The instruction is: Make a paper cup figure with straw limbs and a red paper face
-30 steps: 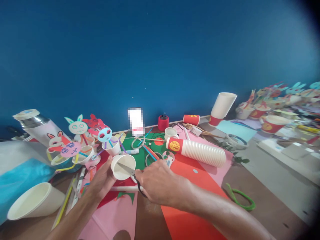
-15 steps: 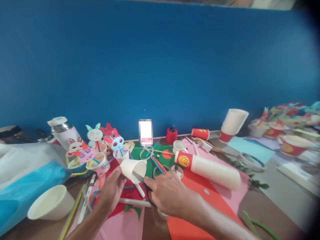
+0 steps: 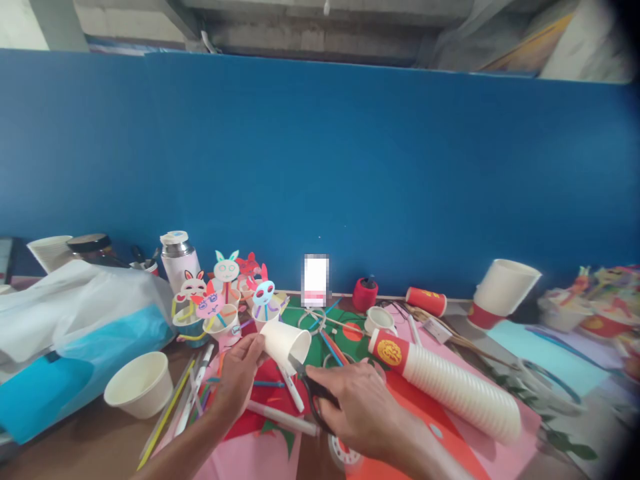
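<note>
My left hand (image 3: 242, 371) is closed on the base end of a white paper cup (image 3: 281, 344), which lies tilted sideways in the air with its mouth toward the right. My right hand (image 3: 353, 404) grips the black handles of a pair of scissors (image 3: 317, 395). The scissors' blades meet the cup's rim at its lower right; how far they reach inside is partly hidden. Under the hands lie a white marker (image 3: 293, 392), a white tube (image 3: 283, 417) and red paper. A roll of tape (image 3: 345, 452) sits below my right hand.
A long stack of paper cups (image 3: 465, 387) lies at right on red and pink paper. Several cups with paper animal faces (image 3: 222, 323) stand at left, by a white bowl-like cup (image 3: 140, 385) and a thermos (image 3: 179, 261). A blue partition (image 3: 320, 160) closes the back.
The view has tilted up and shifted left, so the table things appear lower and farther right. The scissors' blades have drawn back from inside the cup to its rim.
</note>
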`<state>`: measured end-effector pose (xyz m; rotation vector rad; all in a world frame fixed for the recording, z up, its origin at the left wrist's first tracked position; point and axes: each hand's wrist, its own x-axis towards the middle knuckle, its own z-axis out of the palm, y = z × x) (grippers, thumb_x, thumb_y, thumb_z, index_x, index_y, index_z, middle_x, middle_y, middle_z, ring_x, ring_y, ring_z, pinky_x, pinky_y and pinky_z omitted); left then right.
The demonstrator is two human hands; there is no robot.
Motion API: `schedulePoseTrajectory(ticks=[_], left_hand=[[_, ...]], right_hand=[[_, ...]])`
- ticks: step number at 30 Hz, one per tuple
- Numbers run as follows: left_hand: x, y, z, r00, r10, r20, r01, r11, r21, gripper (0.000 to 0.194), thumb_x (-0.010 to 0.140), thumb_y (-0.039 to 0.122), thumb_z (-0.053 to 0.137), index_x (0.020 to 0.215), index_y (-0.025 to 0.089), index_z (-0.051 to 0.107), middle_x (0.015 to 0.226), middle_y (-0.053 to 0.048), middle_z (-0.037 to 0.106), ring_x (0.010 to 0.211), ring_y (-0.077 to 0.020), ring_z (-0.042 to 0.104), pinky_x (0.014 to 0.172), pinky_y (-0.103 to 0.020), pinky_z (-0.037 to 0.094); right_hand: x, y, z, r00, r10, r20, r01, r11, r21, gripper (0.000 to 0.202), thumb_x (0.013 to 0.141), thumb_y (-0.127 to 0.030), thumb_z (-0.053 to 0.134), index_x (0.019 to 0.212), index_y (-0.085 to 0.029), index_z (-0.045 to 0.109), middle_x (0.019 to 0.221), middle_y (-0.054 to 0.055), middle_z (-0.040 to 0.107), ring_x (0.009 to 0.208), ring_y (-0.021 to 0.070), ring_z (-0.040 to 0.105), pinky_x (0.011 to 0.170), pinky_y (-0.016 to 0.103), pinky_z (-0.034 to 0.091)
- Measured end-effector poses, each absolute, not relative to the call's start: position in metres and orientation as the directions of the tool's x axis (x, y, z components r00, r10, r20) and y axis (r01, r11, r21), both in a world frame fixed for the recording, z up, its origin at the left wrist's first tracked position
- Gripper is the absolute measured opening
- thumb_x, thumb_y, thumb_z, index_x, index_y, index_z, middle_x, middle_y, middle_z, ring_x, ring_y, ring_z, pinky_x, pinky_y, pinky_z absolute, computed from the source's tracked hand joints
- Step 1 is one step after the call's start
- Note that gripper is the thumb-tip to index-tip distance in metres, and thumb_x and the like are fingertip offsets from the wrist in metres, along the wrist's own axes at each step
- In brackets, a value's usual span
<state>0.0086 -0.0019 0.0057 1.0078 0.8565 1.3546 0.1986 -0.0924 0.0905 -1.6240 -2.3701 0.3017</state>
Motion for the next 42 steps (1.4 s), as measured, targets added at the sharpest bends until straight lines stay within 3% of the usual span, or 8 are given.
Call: schedulePoseTrajectory(ticks=[8, 12, 17, 24, 28, 33, 37, 42], left_hand=[[0.005, 0.001, 0.002, 0.035, 0.994, 0.100, -0.308, -0.085, 0.948, 0.027, 0.073, 0.041, 0.068, 0.077, 0.014, 0.067, 0.070, 0.000, 0.064, 0.067, -0.0136, 0.056, 0.063, -0.021, 0.047], [0.002, 0.004, 0.003, 0.003, 0.993, 0.116, -0.291, -0.110, 0.950, 0.029, 0.071, 0.042, 0.069, 0.078, 0.014, 0.068, 0.069, -0.001, 0.063, 0.063, -0.0138, 0.055, 0.058, -0.021, 0.046], [-0.003, 0.009, -0.001, -0.012, 0.993, 0.119, -0.260, -0.118, 0.958, 0.033, 0.072, 0.044, 0.068, 0.085, 0.014, 0.069, 0.071, -0.002, 0.065, 0.067, -0.0159, 0.057, 0.063, -0.023, 0.047], [-0.005, 0.011, -0.001, 0.007, 0.991, 0.137, -0.208, -0.132, 0.969, 0.028, 0.076, 0.042, 0.065, 0.083, 0.015, 0.067, 0.070, 0.000, 0.062, 0.068, -0.0141, 0.055, 0.063, -0.020, 0.046], [-0.004, 0.009, 0.002, 0.025, 0.989, 0.145, -0.171, -0.139, 0.975, 0.029, 0.078, 0.042, 0.063, 0.089, 0.016, 0.068, 0.073, 0.000, 0.064, 0.069, -0.0143, 0.055, 0.064, -0.021, 0.046], [-0.005, 0.007, 0.005, 0.021, 0.988, 0.151, -0.120, -0.147, 0.982, 0.030, 0.076, 0.043, 0.064, 0.088, 0.016, 0.070, 0.072, -0.001, 0.066, 0.070, -0.0156, 0.055, 0.064, -0.021, 0.045], [-0.003, 0.004, 0.012, 0.032, 0.987, 0.157, -0.097, -0.154, 0.983, 0.029, 0.076, 0.043, 0.063, 0.086, 0.016, 0.070, 0.070, 0.000, 0.065, 0.068, -0.0155, 0.055, 0.062, -0.021, 0.044], [-0.002, 0.002, 0.016, 0.039, 0.987, 0.157, -0.083, -0.153, 0.985, 0.030, 0.076, 0.043, 0.062, 0.085, 0.016, 0.069, 0.069, 0.000, 0.064, 0.066, -0.0150, 0.054, 0.060, -0.021, 0.044]], right_hand=[[0.203, -0.081, 0.080, -0.312, 0.950, 0.020, 0.679, 0.237, -0.695, 0.029, 0.068, -0.013, 0.048, 0.086, -0.021, 0.069, 0.054, -0.006, 0.049, 0.050, 0.0075, 0.037, 0.048, 0.020, 0.023], [0.206, -0.066, 0.055, -0.319, 0.937, -0.144, 0.325, -0.035, -0.945, 0.039, 0.067, -0.020, 0.055, 0.103, -0.017, 0.068, 0.053, -0.005, 0.049, 0.044, 0.0069, 0.039, 0.043, 0.019, 0.029], [0.207, -0.054, 0.039, -0.349, 0.917, -0.193, -0.079, -0.235, -0.969, 0.041, 0.060, -0.026, 0.067, 0.098, -0.012, 0.069, 0.053, -0.004, 0.051, 0.039, 0.0039, 0.039, 0.039, 0.017, 0.032], [0.202, -0.064, 0.047, -0.288, 0.952, -0.107, 0.370, 0.008, -0.929, 0.041, 0.069, -0.016, 0.055, 0.109, -0.017, 0.067, 0.053, -0.005, 0.053, 0.043, 0.0068, 0.042, 0.043, 0.018, 0.032], [0.200, -0.076, 0.052, -0.320, 0.933, 0.163, 0.691, 0.347, -0.633, 0.043, 0.074, -0.014, 0.050, 0.112, -0.025, 0.064, 0.072, 0.000, 0.067, 0.061, 0.0127, 0.056, 0.057, 0.021, 0.038], [0.195, -0.083, 0.047, -0.354, 0.896, 0.268, 0.853, 0.427, -0.300, 0.047, 0.076, -0.014, 0.047, 0.121, -0.021, 0.057, 0.080, 0.006, 0.069, 0.071, 0.0180, 0.062, 0.062, 0.023, 0.039], [0.196, -0.080, 0.049, -0.327, 0.933, 0.154, 0.692, 0.347, -0.634, 0.037, 0.075, -0.014, 0.048, 0.106, -0.021, 0.066, 0.069, 0.000, 0.064, 0.059, 0.0122, 0.055, 0.055, 0.020, 0.037], [0.203, -0.063, 0.043, -0.304, 0.932, -0.197, 0.084, -0.180, -0.980, 0.037, 0.070, -0.030, 0.058, 0.101, -0.011, 0.067, 0.050, -0.004, 0.053, 0.036, 0.0055, 0.038, 0.038, 0.018, 0.029]])
